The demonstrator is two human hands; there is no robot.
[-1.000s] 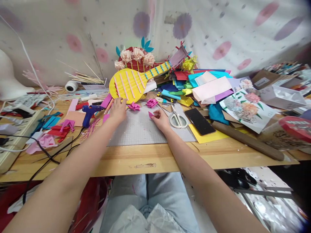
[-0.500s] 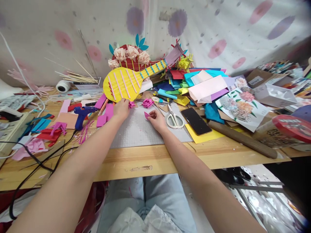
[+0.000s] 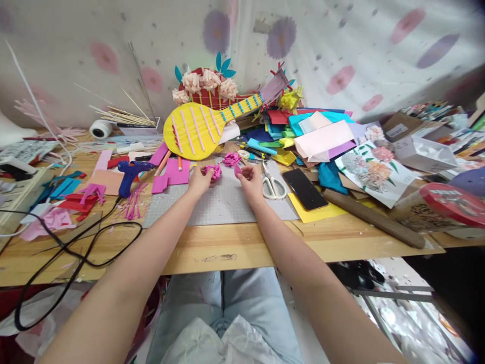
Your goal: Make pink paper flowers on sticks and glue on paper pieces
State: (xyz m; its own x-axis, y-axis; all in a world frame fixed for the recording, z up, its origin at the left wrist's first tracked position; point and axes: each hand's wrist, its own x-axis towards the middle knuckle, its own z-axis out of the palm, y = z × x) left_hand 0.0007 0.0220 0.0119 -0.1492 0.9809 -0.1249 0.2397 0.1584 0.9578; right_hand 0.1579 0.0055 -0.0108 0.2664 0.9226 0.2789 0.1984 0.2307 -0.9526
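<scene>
My left hand [image 3: 199, 182] holds a crumpled pink paper flower [image 3: 215, 171] just above the grey cutting mat [image 3: 212, 208]. My right hand [image 3: 251, 179] pinches a small pink paper piece [image 3: 237, 170] close beside that flower. A second pink paper flower [image 3: 231, 158] lies on the mat just behind both hands. A yellow paper guitar [image 3: 197, 129] with pink strings leans at the back of the table. White-handled scissors [image 3: 272, 184] lie right of my right hand.
A blue glue gun [image 3: 129, 174] and pink paper scraps [image 3: 172, 174] lie to the left, with black cables [image 3: 76, 247] trailing over the wooden table edge [image 3: 227, 250]. A black phone [image 3: 305, 188], a wooden rolling pin [image 3: 373, 218] and a heap of coloured paper [image 3: 322, 134] fill the right.
My left hand has picked the pink flower up from beside the guitar and drawn it toward my right hand, which has lifted its pink piece to meet it.
</scene>
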